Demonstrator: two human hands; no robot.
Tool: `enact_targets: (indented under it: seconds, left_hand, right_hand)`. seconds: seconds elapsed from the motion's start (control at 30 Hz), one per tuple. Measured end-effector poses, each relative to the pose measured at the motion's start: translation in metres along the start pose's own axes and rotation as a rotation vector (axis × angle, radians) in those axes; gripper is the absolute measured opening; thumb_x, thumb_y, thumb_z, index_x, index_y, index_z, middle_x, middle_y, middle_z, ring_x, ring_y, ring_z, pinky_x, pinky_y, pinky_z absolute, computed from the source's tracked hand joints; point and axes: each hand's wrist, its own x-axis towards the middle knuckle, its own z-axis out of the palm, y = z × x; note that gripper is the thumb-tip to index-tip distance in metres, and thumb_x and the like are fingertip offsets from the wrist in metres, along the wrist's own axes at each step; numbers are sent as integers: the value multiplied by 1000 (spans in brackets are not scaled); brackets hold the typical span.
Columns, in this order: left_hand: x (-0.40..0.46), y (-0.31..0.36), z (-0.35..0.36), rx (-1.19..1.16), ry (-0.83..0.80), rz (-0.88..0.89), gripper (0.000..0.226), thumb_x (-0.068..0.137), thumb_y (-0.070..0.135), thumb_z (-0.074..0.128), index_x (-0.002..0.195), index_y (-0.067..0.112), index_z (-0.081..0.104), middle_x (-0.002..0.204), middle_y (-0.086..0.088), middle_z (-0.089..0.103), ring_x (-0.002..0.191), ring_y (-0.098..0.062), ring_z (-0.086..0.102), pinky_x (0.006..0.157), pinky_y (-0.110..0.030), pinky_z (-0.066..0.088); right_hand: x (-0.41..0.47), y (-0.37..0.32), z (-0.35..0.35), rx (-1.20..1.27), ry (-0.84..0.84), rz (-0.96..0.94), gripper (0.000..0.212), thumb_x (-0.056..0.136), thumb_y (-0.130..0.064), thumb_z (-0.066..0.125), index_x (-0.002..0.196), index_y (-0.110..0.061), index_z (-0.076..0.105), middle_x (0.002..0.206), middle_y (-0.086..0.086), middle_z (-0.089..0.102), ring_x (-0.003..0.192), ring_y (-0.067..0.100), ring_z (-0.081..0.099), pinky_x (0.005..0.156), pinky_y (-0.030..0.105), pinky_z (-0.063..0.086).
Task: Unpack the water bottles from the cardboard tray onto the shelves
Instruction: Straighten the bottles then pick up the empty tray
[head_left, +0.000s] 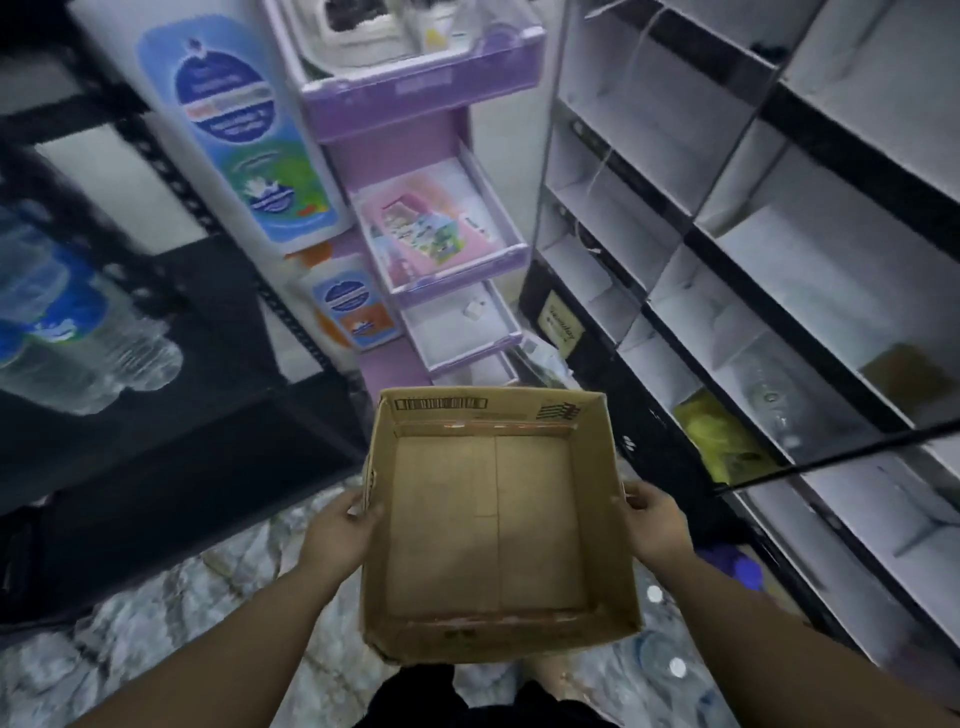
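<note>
Empty cardboard tray (493, 519) held up in both hands.

I see my left hand (340, 532) gripping its left wall and my right hand (655, 525) gripping its right wall, fingers curled over the rims. Water bottles (67, 332) lie blurred on the black shelf (218, 332) at far left.

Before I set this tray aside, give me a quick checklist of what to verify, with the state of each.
1. Cardboard tray emptied of bottles: ok, only its bare bottom shows.
2. Left hand grips the tray's left wall: ok.
3. Right hand grips the right wall: ok.
4. Water bottles on the black shelf at left: ok, several lie there, blurred.
5. All bottles shelved: cannot tell, some clear plastic with white caps shows low on the floor at right.
6. Floor free for putting the tray down: cannot tell, the tray hides what is under it.
</note>
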Motion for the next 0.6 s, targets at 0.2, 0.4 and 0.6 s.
enact_targets:
  seconds: [0.2, 0.4, 0.6]
  left_hand:
    - [67, 43, 39, 120, -188, 52, 33, 94, 44, 70, 126, 37, 67, 89, 4, 80, 86, -23, 77, 88, -48, 61]
    - [136, 96, 89, 196, -380, 81, 26, 100, 36, 68, 125, 33, 62, 94, -2, 76, 88, -28, 75, 84, -47, 63]
    - [225, 93, 146, 233, -434, 23, 26, 98, 36, 71, 123, 31, 68, 97, -4, 78, 94, -32, 76, 91, -56, 61]
  right_hand:
    - [18, 33, -19, 36, 137, 173, 6, 97, -29, 68, 103, -30, 70, 93, -7, 73, 94, 20, 70, 90, 39, 55]
    - [51, 59, -10, 81, 266, 347, 13, 96, -30, 69, 107, -37, 71, 98, -3, 74, 98, 24, 70, 94, 47, 58]
    - [113, 96, 14, 105, 323, 474, 21, 96, -27, 69, 114, -23, 80, 104, 5, 79, 103, 30, 72, 94, 42, 57]
